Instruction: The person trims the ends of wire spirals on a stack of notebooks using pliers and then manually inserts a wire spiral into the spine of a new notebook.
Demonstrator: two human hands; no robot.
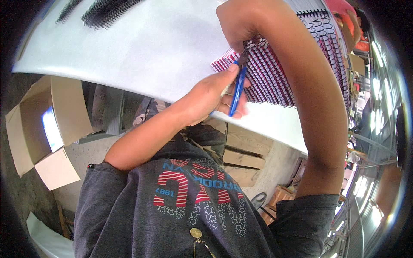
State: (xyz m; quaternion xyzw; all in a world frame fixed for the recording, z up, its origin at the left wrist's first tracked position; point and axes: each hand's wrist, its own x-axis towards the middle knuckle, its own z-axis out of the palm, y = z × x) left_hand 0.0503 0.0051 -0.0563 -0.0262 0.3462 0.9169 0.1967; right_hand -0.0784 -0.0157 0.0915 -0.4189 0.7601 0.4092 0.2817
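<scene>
My left hand (210, 93) is closed around pliers with blue handles (238, 91). Their dark jaws point away from me and meet the edge of a row of spiral-bound books (271, 77), whose black coils and red-and-white edges show. From the right, my right arm arches over these books, and my right hand (236, 26) bends down at their far left end, close to the plier tips. Its fingers are hidden behind the wrist, so what they hold cannot be seen.
The books lie on a white table (129, 56). Bunches of black spiral coils (105, 13) rest at its far left. An open cardboard box (71, 107) stands left, below the table edge. A wooden pallet (245, 161) is under the table. Another person (350, 26) is at the far right.
</scene>
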